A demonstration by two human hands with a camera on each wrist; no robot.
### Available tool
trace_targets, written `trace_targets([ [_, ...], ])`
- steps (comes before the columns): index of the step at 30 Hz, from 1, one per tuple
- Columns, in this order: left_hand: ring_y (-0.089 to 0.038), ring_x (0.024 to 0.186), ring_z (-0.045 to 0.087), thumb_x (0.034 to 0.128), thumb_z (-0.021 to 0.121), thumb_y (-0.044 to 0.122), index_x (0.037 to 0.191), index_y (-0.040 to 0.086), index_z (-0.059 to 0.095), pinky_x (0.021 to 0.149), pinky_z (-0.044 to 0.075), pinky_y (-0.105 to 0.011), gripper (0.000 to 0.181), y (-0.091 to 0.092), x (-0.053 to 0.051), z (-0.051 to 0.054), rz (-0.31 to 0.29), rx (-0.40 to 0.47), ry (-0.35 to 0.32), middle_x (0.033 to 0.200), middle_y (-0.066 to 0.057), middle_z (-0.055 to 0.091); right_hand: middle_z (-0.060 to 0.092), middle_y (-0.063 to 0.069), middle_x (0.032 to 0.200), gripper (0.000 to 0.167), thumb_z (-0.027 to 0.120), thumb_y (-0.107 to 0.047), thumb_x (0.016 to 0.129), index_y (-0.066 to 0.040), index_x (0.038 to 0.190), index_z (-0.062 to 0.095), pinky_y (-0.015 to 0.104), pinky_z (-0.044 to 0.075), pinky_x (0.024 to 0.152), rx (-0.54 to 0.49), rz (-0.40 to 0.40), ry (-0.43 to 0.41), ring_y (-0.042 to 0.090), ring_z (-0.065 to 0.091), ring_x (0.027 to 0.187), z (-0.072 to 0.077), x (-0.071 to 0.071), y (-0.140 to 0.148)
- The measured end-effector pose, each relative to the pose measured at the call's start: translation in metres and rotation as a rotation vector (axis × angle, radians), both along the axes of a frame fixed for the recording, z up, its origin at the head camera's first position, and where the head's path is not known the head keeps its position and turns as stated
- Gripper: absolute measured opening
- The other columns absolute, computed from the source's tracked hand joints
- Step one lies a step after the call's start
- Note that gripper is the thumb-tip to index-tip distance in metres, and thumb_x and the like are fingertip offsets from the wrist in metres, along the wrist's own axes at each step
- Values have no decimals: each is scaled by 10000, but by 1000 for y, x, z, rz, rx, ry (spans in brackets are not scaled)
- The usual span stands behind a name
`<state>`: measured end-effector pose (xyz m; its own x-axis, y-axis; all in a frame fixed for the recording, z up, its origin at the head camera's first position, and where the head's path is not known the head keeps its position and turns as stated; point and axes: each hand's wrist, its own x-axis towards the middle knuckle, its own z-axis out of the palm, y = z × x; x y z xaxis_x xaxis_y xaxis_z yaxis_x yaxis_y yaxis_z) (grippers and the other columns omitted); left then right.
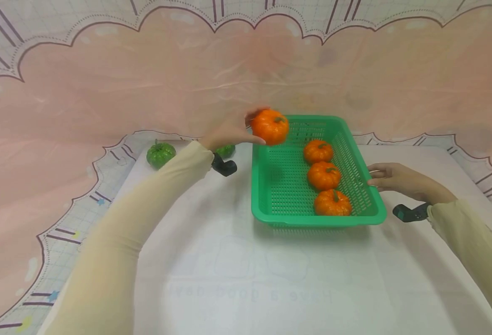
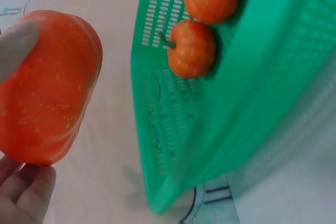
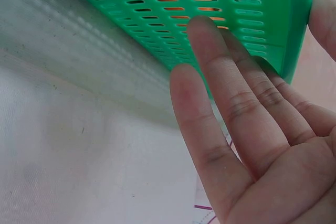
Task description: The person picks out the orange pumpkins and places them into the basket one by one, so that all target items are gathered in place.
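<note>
My left hand [image 1: 231,132] grips a small orange pumpkin [image 1: 274,128] between thumb and fingers. It holds this pumpkin up at the back left corner of a green plastic basket [image 1: 266,216]. In the left wrist view, the thumb lies on one side of the held pumpkin [image 2: 50,90] and the fingertips on the other. Inside the basket, along its right side, sit three more orange pumpkins [image 1: 324,176] in a row. My right hand [image 1: 405,180] is at the basket's right side, its fingers [image 3: 231,90] stretched out along the slotted wall and the thumb near the rim.
Left of the basket, a green pumpkin [image 1: 160,155] stands on the white tabletop [image 1: 212,270]. Another green pumpkin [image 1: 225,151] is partly hidden behind my left wrist. A pink patterned cloth [image 1: 166,88] hangs behind the table.
</note>
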<state>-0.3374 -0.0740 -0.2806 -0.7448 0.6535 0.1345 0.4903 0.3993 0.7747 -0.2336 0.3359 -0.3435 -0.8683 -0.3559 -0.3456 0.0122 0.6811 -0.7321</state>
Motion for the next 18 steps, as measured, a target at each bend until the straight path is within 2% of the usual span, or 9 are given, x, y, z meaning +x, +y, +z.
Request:
trace_targets([
  [5,-150,1350,399,756,775,160,1445,176,369,1113,356,-276,800,15,1,-1,-18,-10,-4,1474,15,414,397,337,1396,617,528,-218,961,102,1414,261,403,517,945,-2,-5,-1,-144,542,939,0,0,0],
  [9,-178,1344,407,745,783,125,1444,131,366,1098,380,-288,813,28,2,-1,-51,-11,-5,1471,-29,419,393,332,1402,621,527,-229,962,96,1418,259,403,514,948,-5,-5,-4,-138,541,951,-1,-1,1],
  [13,-188,1326,432,725,798,95,1443,93,362,1088,392,-276,840,39,1,-2,-75,-45,2,1449,-59,445,387,329,1408,631,529,-240,961,92,1422,255,421,505,958,-7,-7,-6,-127,541,966,-1,-1,1],
  [18,-185,1309,448,725,804,130,1440,86,362,1093,382,-263,842,51,-4,-3,-95,-126,45,1435,-62,459,374,331,1415,642,534,-237,958,93,1427,245,406,509,954,-9,-8,-6,-127,538,973,-2,-2,2],
])
